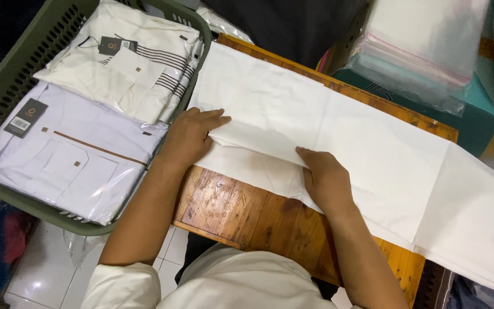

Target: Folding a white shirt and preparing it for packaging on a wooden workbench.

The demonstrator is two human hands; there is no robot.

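Even, bright indoor light, soft shadows, sharp focus, slight plastic glare.

White cloth — matt, smooth woven fabric — lies over a varnished wooden counter, worn and glossy. Upper left, a green plastic basket holds shirts in shiny clear plastic bags.
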